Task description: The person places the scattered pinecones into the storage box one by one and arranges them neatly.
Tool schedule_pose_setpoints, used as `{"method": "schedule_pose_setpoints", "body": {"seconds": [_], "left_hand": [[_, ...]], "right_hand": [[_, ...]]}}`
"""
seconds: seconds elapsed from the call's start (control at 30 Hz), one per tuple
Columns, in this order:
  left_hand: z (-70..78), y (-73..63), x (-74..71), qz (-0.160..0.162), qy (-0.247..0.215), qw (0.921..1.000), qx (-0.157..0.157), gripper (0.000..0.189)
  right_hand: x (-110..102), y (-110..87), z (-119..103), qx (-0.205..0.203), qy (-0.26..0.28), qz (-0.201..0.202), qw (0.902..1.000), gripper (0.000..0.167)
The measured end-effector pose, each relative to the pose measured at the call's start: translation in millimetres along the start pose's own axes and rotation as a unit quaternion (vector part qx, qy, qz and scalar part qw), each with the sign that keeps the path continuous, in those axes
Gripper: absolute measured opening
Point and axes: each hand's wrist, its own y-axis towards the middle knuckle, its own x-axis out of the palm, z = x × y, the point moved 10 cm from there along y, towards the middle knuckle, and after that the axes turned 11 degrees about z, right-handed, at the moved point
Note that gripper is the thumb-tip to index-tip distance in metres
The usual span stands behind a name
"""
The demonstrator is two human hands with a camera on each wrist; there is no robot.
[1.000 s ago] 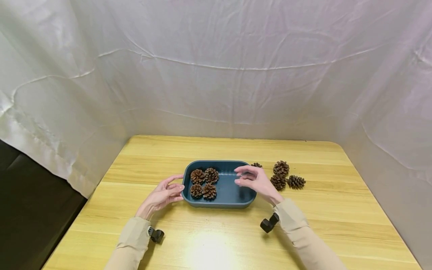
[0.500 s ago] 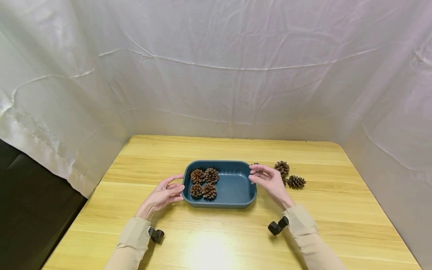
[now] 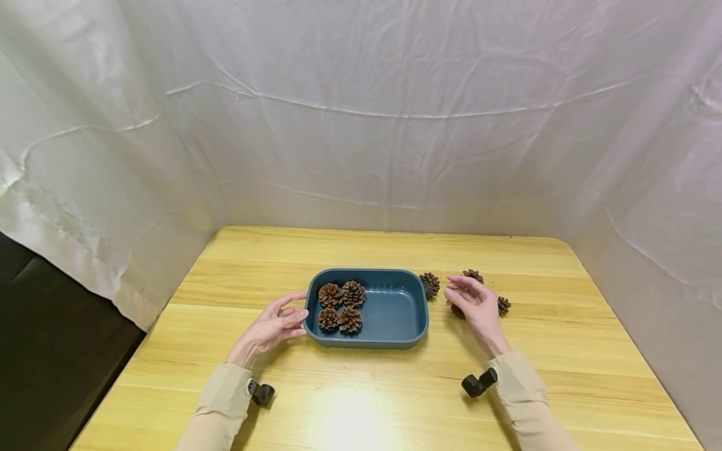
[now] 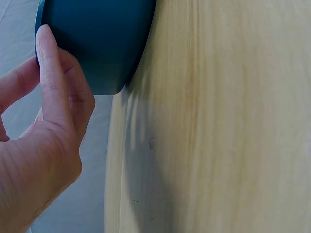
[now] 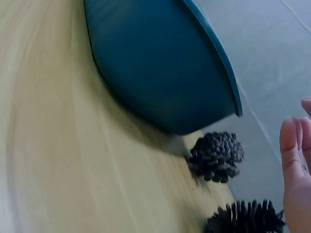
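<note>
My left hand (image 3: 273, 326) holds the left end of a dark blue oblong tray (image 3: 372, 344). In the left wrist view, its thumb (image 4: 51, 73) lies on the rim and curled fingers stand behind it at the outer wall. Several brown pine cones (image 3: 350, 320) sit grouped in the tray's left half. To the right of the tray, my right hand (image 3: 476, 310) hovers over more pine cones, partly hiding them, its fingers loosely bent and holding nothing. One pine cone (image 3: 430, 285) lies just outside the tray's right end.
Beyond the right hand, other pine cones (image 3: 504, 305) rest on the wooden table (image 3: 361, 382). A pale cloth (image 3: 383, 163) hangs behind and at both sides of it. Each wrist carries a small black camera (image 3: 479, 382).
My right hand has moved rightward from above the tray, past its right rim, to over the loose pine cones. The left hand and the tray have stayed in place.
</note>
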Motion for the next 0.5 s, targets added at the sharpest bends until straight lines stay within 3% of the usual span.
{"method": "schedule_pose_setpoints", "body": {"seconds": [0.17, 0.5], "left_hand": [[-0.2, -0.2, -0.3, 0.0, 0.0, 1.0, 0.0, 0.063], [-0.6, 0.1, -0.4, -0.001, 0.0, 1.0, 0.001, 0.063]], "right_hand": [[-19, 1.8, 0, -0.007, 0.011, 0.038, 0.9992, 0.036], [-51, -1.5, 8, 0.037, -0.014, 0.125, 0.9913, 0.036]]}}
